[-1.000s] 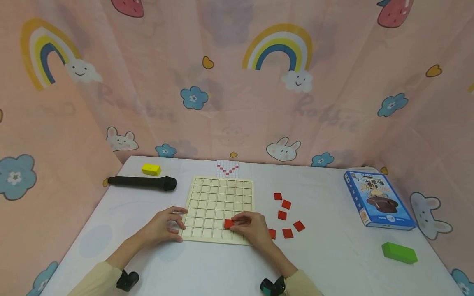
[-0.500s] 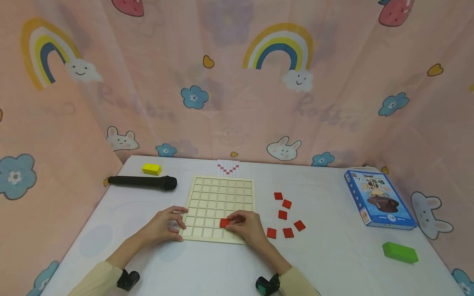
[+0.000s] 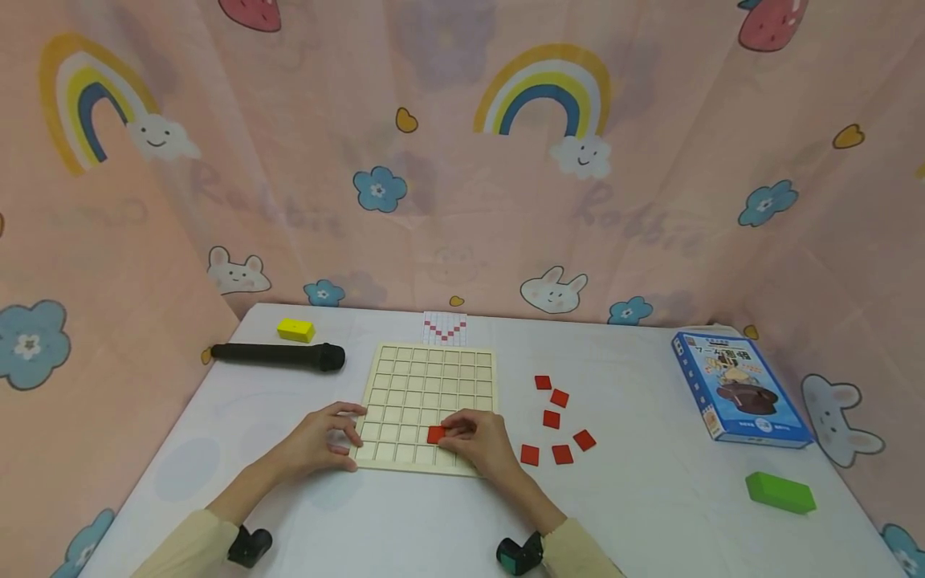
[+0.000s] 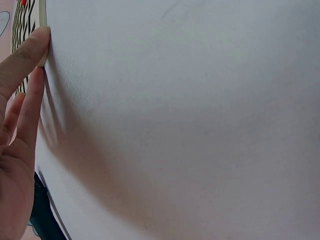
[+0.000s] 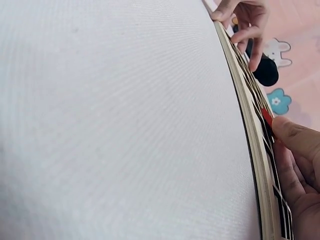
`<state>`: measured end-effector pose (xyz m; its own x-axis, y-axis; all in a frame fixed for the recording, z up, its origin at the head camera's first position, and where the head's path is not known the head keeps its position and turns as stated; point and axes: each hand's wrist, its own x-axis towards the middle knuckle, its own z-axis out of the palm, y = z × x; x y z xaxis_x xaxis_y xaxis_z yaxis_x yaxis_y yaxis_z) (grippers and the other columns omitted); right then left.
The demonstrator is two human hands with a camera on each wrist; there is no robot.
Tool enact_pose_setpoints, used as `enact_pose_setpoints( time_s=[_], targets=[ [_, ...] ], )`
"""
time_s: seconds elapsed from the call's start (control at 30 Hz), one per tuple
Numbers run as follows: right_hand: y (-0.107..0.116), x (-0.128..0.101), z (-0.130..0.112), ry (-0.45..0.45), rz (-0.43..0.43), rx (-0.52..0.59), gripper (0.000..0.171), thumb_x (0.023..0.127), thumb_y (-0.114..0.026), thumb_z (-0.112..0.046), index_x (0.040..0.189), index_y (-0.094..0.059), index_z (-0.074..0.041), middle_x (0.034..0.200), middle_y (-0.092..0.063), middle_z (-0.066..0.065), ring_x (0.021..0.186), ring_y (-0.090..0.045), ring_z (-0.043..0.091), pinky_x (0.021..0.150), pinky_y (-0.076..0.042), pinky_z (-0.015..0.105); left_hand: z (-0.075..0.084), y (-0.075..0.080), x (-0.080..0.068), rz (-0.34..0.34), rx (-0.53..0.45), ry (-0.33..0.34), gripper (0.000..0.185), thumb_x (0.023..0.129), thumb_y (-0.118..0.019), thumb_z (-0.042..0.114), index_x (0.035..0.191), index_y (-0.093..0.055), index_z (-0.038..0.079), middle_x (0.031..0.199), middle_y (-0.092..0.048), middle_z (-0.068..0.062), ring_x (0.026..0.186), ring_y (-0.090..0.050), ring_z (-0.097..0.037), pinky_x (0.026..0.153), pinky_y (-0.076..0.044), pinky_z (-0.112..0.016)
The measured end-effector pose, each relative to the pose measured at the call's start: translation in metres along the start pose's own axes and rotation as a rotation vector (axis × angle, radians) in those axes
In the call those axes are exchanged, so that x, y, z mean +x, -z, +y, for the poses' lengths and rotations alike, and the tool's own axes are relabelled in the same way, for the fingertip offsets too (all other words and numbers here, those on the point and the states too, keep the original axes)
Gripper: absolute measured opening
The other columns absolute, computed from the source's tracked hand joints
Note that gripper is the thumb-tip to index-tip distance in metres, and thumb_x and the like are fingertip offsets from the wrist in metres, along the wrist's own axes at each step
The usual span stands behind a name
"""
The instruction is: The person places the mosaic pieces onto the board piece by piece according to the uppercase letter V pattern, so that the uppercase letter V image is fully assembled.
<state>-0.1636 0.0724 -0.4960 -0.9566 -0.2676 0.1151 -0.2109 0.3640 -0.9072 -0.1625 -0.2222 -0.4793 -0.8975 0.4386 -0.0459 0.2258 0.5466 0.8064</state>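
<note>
The right hand (image 3: 482,441) pinches a red square tile (image 3: 436,434) over a cell near the front of the wooden grid board (image 3: 432,377). The left hand (image 3: 318,440), fingers curled, steadies the board's left front corner. Six loose red tiles (image 3: 553,418) lie right of the board, a black microphone (image 3: 278,356) left of it.

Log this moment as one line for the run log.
right hand: pinches red tile on grid board | left hand: fingers curled on board's left edge | six loose tiles right of board
</note>
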Motion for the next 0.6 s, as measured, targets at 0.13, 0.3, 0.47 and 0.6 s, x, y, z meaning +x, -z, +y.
enact_pose_setpoints(
  time_s=[0.13, 0.3, 0.47, 0.6],
  targets=[
    [-0.0011, 0.0008, 0.0002, -0.008, -0.007, -0.007, 0.023, 0.074, -0.081, -0.004, 0.095, -0.071, 0.001, 0.085, -0.07, 0.009, 0.071, -0.066, 0.013, 0.068, -0.058, 0.019, -0.0012, -0.0001, 0.0, -0.002, 0.001, 0.001, 0.026, 0.062, -0.088, 0.004, 0.077, -0.067, 0.011, 0.134, -0.049, -0.016, 0.122, -0.045, -0.041, 0.073, -0.056, -0.017],
    [-0.0017, 0.0009, -0.0004, -0.009, -0.004, -0.003, 0.024, 0.074, -0.081, -0.004, 0.096, -0.071, 0.001, 0.086, -0.07, 0.009, 0.071, -0.066, 0.013, 0.069, -0.058, 0.019, -0.0012, 0.0001, -0.0002, -0.01, -0.011, 0.0, 0.026, 0.063, -0.088, 0.006, 0.078, -0.067, 0.011, 0.135, -0.048, -0.016, 0.122, -0.044, -0.041, 0.074, -0.056, -0.017],
    [-0.0038, 0.0015, -0.0013, -0.003, -0.001, 0.009, 0.025, 0.073, -0.082, -0.004, 0.096, -0.072, 0.001, 0.085, -0.07, 0.009, 0.072, -0.066, 0.012, 0.068, -0.058, 0.018, -0.0005, 0.0008, -0.0001, -0.011, -0.021, 0.005, 0.026, 0.063, -0.087, 0.007, 0.078, -0.067, 0.01, 0.135, -0.048, -0.015, 0.124, -0.042, -0.042, 0.074, -0.056, -0.017],
    [-0.0063, 0.0023, -0.0005, 0.018, -0.009, 0.034, 0.025, 0.072, -0.082, -0.003, 0.094, -0.071, 0.002, 0.085, -0.071, 0.01, 0.072, -0.067, 0.013, 0.067, -0.057, 0.018, -0.0005, 0.0008, 0.0001, -0.01, -0.025, 0.013, 0.026, 0.063, -0.087, 0.006, 0.078, -0.067, 0.01, 0.135, -0.048, -0.015, 0.124, -0.043, -0.042, 0.074, -0.056, -0.018]
  ],
)
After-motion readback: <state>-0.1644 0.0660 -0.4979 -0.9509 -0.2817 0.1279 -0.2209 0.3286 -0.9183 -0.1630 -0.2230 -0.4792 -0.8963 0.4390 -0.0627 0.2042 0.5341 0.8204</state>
